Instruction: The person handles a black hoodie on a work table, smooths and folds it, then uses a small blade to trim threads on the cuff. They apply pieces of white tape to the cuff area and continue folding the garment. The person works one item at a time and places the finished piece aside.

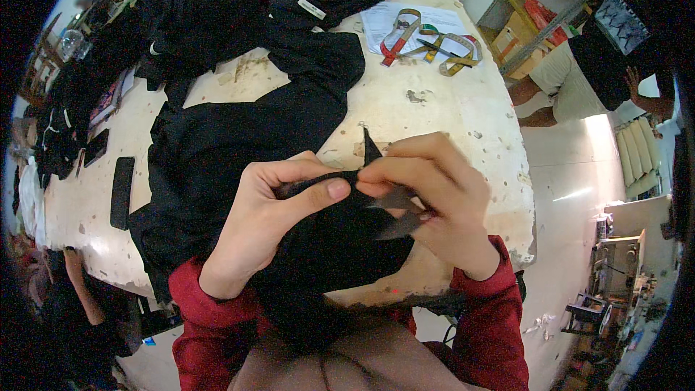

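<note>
Black cloth, apparently a garment [246, 130], spreads over the pale table in front of me and runs down to my lap. My left hand [264, 210] is closed on a folded edge of it, thumb on top. Right beside that thumb, my right hand [441, 185] pinches the same edge between thumb and forefinger. A pointed dark tip stands up above the pinch; I cannot tell whether it is cloth or a tool. Under my right fingers is a blurred dark grey blade-like piece [397, 224], its kind unclear.
Yellow tape measures [402, 36] lie on printed papers [373, 23] on the worn table [427, 112]. More black garments [195, 22] pile up at the far left, near a dark strip [123, 192]. One person [572, 76] stands beyond the right edge; another person's arm [83, 286] shows lower left.
</note>
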The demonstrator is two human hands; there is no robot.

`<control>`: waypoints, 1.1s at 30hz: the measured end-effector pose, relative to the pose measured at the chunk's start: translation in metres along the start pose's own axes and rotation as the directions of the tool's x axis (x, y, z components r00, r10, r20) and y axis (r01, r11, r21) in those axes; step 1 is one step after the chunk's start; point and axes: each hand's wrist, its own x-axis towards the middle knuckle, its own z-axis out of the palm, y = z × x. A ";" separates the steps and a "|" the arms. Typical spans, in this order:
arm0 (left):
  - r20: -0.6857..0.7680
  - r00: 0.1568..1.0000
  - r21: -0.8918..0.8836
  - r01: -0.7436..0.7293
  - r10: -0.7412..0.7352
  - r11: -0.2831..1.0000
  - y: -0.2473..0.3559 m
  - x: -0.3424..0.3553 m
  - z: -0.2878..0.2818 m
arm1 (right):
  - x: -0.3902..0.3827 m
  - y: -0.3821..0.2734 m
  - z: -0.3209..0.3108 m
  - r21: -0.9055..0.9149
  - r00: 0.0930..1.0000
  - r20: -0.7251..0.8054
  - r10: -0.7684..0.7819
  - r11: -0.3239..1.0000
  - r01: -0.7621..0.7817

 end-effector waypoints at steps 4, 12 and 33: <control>-0.011 0.997 0.219 -0.070 0.074 0.973 -0.005 0.001 -0.003 | -0.001 0.001 0.019 -0.141 0.990 0.127 0.055 0.989 -0.037; -0.224 0.973 -0.193 0.013 -0.057 0.981 -0.022 -0.058 -0.004 | 0.009 0.030 0.018 0.620 0.718 0.145 0.680 0.504 -0.602; -0.268 0.961 -0.268 -0.146 0.072 0.952 -0.035 -0.104 0.002 | -0.014 -0.032 0.015 0.518 0.793 0.549 0.266 0.637 -0.572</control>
